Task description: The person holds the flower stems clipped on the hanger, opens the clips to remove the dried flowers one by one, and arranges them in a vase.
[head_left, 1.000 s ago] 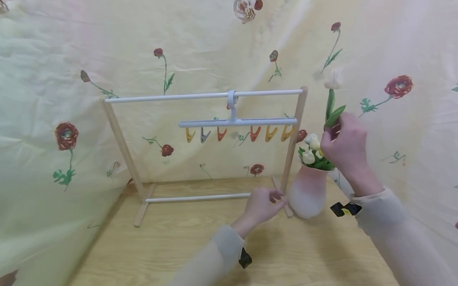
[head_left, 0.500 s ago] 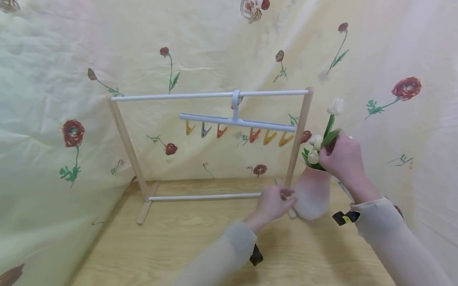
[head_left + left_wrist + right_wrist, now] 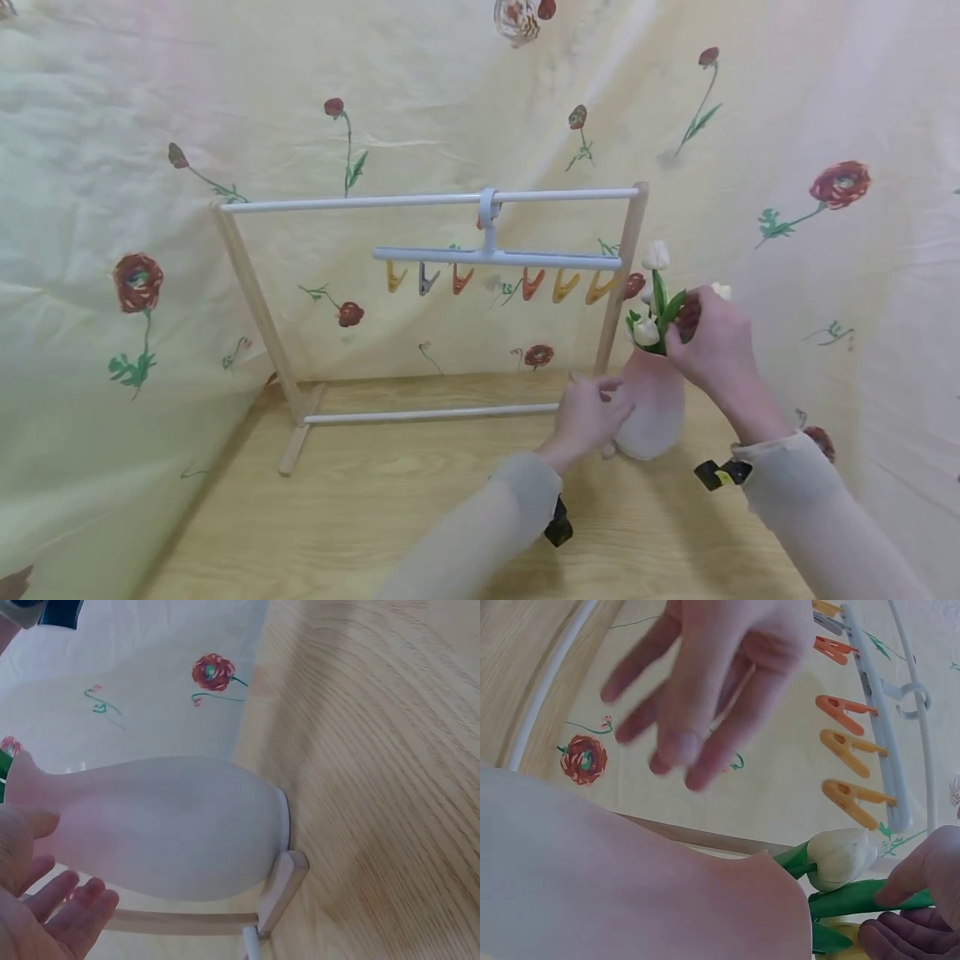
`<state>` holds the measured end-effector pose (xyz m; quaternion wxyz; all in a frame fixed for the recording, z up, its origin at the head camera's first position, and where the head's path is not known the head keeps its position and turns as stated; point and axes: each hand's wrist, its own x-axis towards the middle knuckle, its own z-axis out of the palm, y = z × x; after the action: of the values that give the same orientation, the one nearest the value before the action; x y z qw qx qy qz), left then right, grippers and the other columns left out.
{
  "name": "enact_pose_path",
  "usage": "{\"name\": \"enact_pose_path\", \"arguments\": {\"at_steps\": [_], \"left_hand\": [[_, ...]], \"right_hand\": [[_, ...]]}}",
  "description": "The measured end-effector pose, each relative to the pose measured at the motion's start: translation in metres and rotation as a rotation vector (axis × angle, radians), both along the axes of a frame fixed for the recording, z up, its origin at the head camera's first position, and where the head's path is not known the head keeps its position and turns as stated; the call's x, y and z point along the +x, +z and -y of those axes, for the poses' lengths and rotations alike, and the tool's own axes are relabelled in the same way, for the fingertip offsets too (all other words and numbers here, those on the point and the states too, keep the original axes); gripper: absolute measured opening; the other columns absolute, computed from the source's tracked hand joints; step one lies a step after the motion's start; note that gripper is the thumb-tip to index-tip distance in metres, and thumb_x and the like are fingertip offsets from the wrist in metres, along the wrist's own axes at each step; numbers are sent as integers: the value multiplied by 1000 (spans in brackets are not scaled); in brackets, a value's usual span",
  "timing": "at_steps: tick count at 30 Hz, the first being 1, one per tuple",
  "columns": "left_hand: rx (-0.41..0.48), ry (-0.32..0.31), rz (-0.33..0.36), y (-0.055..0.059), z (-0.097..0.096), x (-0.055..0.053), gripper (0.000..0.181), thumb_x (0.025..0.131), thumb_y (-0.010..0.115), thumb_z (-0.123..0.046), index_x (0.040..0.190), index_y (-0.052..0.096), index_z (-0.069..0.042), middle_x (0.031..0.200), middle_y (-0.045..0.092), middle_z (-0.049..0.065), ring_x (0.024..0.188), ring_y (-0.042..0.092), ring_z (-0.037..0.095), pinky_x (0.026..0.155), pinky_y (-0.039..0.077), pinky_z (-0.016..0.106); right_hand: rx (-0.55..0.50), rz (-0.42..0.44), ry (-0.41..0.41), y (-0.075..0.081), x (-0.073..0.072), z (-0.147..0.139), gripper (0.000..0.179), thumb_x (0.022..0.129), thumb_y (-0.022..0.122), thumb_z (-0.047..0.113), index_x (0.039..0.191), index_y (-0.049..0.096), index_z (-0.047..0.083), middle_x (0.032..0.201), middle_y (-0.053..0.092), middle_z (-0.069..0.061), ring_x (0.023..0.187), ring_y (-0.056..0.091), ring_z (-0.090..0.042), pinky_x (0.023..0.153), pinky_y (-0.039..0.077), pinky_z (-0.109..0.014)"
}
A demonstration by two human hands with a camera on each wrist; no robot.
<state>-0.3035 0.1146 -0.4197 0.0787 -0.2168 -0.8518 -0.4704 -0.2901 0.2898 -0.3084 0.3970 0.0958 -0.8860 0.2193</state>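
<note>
A pink-and-white vase (image 3: 652, 408) stands at the right end of the rack, with several tulips in its mouth. At its rim, my right hand (image 3: 712, 346) pinches the green stem and leaves of a white tulip (image 3: 656, 255), whose bloom rises above the others. In the right wrist view, that right hand (image 3: 922, 900) has its thumb against the green leaf (image 3: 855, 898), beside a white tulip bloom (image 3: 841, 859). My left hand (image 3: 588, 417) is at the vase's left side, fingers relaxed and holding nothing. The left wrist view shows these fingers (image 3: 82, 907) spread close to the vase (image 3: 172, 825); contact is unclear.
A wooden rack with white rods (image 3: 431, 413) stands left of the vase on the wooden table (image 3: 337, 517). From its top rod hangs a pale blue hanger (image 3: 495, 257) with several coloured clips (image 3: 532, 283). Flower-patterned cloth (image 3: 420, 142) surrounds the table.
My right hand has lowered the white tulip from above the vase down into its mouth. My left hand has moved right, towards the vase. The hanger swung and is nearly level again.
</note>
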Motion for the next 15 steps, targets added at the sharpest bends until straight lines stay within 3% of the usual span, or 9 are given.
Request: {"name": "enact_pose_path", "arguments": {"at_steps": [5, 8, 12, 15], "left_hand": [[66, 4, -14, 3, -14, -7, 48, 97, 77, -39, 142, 70, -24, 130, 78, 0, 113, 75, 10, 95, 59, 25], [59, 34, -44, 4, -24, -9, 51, 96, 78, -38, 144, 67, -26, 137, 74, -1, 122, 72, 12, 104, 57, 29], [38, 116, -82, 4, -33, -11, 55, 93, 83, -38, 144, 67, -25, 133, 76, 0, 116, 75, 13, 100, 59, 30], [25, 158, -107, 2, -37, -12, 54, 92, 84, -40, 142, 69, -25, 126, 79, -2, 109, 77, 12, 110, 54, 41]], "right_hand": [[-6, -24, -13, -3, 5, 1, 34, 83, 69, -3, 114, 60, -12, 96, 70, -30, 84, 70, -45, 77, 58, -58], [-5, -44, -14, -2, 9, 1, 34, 83, 70, -3, 115, 61, -12, 97, 70, -30, 84, 71, -45, 78, 59, -61], [8, -78, -1, -2, 13, 3, 34, 83, 72, -3, 114, 62, -12, 95, 71, -31, 82, 71, -45, 77, 59, -62], [7, -85, 3, -2, 16, 5, 35, 83, 74, -3, 114, 63, -12, 95, 70, -30, 83, 71, -45, 77, 59, -61]]}}
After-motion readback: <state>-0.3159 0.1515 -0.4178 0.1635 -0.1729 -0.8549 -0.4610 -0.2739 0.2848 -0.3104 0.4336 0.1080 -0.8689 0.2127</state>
